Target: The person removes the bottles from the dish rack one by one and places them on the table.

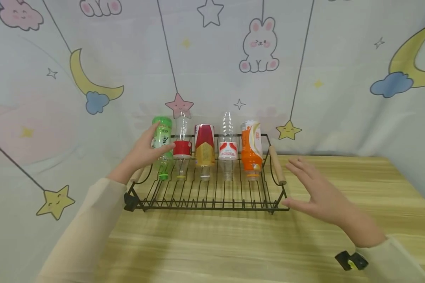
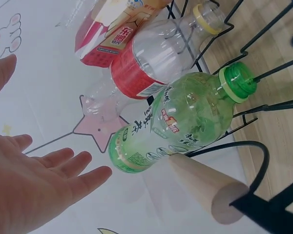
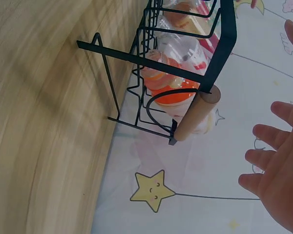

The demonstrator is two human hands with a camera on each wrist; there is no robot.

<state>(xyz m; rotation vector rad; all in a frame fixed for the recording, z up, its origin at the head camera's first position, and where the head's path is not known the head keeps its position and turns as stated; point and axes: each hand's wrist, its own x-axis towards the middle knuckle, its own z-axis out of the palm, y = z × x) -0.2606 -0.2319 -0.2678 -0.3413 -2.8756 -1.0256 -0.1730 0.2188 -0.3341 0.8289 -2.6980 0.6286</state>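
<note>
Several empty plastic bottles stand upside down in a row in a black wire rack [image 1: 212, 208]. From the left come a green bottle [image 2: 195, 109], a clear one with a red label [image 1: 182, 149], a maroon-and-gold one [image 1: 204, 145], a clear ribbed one [image 1: 228, 150] and an orange-and-white one [image 1: 252, 149]. My left hand [image 1: 146, 147], fingers spread, is nearest the green bottle and overlaps it in the head view; the left wrist view shows a gap between them. My right hand [image 1: 320, 196] hovers with spread fingers right of the rack, near its wooden handle [image 1: 277, 165], holding nothing.
The rack stands on a wood-grain table [image 1: 212, 243] against a white curtain [image 1: 212, 59] printed with stars, moons and rabbits. Another wooden handle [image 2: 207, 187] is on the rack's left end. Black straps [image 1: 351, 261] sit at both sleeves.
</note>
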